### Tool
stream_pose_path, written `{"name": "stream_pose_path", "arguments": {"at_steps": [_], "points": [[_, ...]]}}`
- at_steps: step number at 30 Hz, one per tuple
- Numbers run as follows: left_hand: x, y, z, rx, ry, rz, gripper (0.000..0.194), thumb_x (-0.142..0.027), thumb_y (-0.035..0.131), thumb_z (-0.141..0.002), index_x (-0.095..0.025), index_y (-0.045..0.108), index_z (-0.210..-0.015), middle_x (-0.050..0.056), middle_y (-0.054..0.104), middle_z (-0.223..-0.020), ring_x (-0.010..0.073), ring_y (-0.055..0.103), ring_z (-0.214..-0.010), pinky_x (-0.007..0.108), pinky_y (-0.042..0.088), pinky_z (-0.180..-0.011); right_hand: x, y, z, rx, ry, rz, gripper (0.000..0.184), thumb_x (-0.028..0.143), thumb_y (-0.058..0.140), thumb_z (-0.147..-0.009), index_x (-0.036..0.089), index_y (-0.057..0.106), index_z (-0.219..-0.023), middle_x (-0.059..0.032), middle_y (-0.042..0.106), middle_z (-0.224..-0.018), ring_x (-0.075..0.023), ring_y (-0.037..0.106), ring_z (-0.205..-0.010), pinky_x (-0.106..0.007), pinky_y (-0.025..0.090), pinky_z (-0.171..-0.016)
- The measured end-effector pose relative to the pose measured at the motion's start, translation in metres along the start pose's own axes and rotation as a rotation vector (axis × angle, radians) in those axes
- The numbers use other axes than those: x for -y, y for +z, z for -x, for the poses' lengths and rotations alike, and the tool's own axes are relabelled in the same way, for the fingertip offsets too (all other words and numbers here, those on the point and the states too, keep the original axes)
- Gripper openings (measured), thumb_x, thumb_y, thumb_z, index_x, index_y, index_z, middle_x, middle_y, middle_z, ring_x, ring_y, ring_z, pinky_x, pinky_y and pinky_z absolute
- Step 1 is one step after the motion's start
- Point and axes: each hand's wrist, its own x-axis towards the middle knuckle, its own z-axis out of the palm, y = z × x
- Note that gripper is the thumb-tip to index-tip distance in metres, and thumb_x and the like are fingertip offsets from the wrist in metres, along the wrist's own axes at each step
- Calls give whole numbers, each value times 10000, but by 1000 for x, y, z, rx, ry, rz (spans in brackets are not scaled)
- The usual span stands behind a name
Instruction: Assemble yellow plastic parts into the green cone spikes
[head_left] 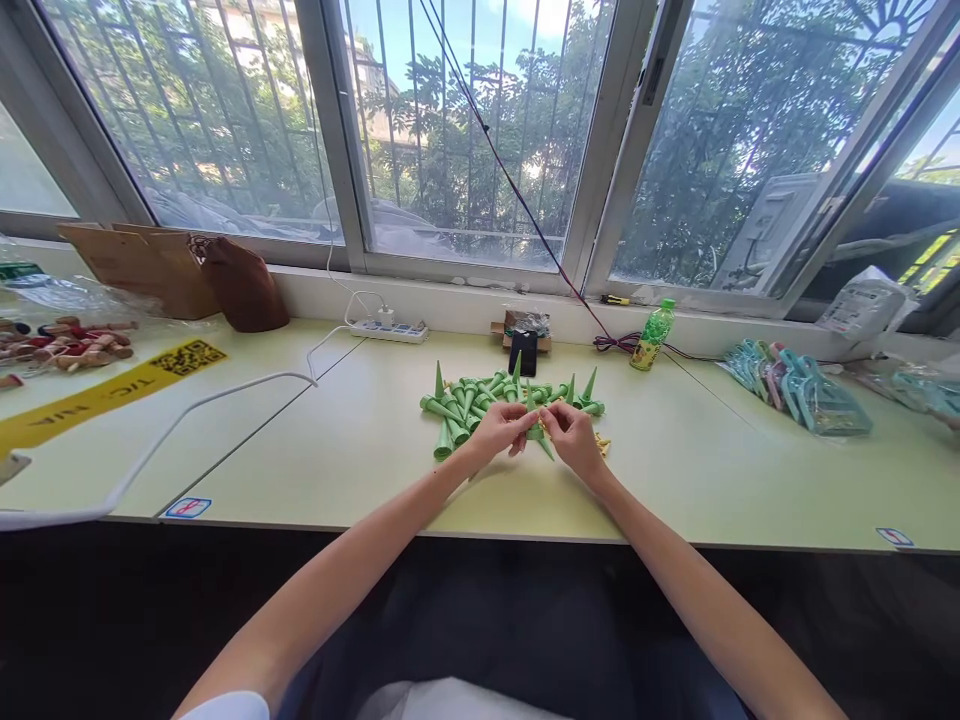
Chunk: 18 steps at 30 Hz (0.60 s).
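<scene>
My left hand (501, 430) is closed in a pinch on a small green cone (530, 402), whose tip points up between the hands. My right hand (574, 438) meets it from the other side, thumb and fingertips pressed together; what lies in them is too small to make out. Just below the fingertips another green cone (546, 447) slants down to the right. Around and behind my hands spreads a heap of green cones (466, 396), most lying on their sides, a few upright. Small yellow pieces (603, 444) show beside my right hand, partly covered by it.
Behind the heap stands a small open box (499, 328) with a dark phone (523, 354) against it. A green-capped bottle (654, 335) and bagged teal items (806, 390) are to the right. Leftward are a power strip (405, 332), a white cable (217, 392) and wooden figures (75, 342).
</scene>
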Motion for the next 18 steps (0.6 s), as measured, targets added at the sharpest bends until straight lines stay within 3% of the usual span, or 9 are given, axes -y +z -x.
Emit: {"name": "stream_pose_path", "arguments": {"at_steps": [2, 4, 9, 14, 18], "points": [[0, -3, -1, 28, -107, 122, 474, -595, 699, -756, -141, 567, -715, -36, 473, -441, 61, 400, -343, 189, 266, -353, 0, 0, 1, 16, -9, 9, 304, 436, 564, -891, 184, 581, -722, 16, 491, -601, -120, 396, -529, -263, 315, -506], [-1, -4, 0, 33, -119, 131, 482, -599, 708, -745, -136, 576, -720, -37, 477, -439, 53, 386, -342, 185, 256, -353, 0, 1, 1, 20, -18, 19, 300, 434, 564, -893, 182, 584, -732, 15, 498, -605, -121, 407, -536, -263, 326, -514], [-2, -1, 3, -47, 119, -175, 452, -543, 589, -866, -158, 505, -642, -46, 439, -464, 57, 425, -351, 182, 291, -367, 0, 0, 1, 4, -27, 34, 307, 436, 551, -900, 184, 575, -726, 16, 488, -597, -122, 405, -533, -263, 326, -513], [-1, 3, 2, -160, 347, -380, 418, -445, 596, -872, -164, 462, -593, -6, 477, -639, 64, 482, -488, 179, 377, -417, 0, 1, 0, 0, -20, 36, 325, 445, 541, -899, 188, 568, -702, 17, 481, -581, -122, 394, -518, -267, 314, -499], [-2, 3, 2, -115, 217, -263, 426, -484, 621, -854, -171, 472, -606, -34, 447, -520, 70, 464, -400, 190, 314, -369, 1, 0, 0, -16, -24, 51, 333, 450, 542, -895, 189, 572, -690, 15, 492, -577, -122, 398, -516, -266, 323, -500]]}}
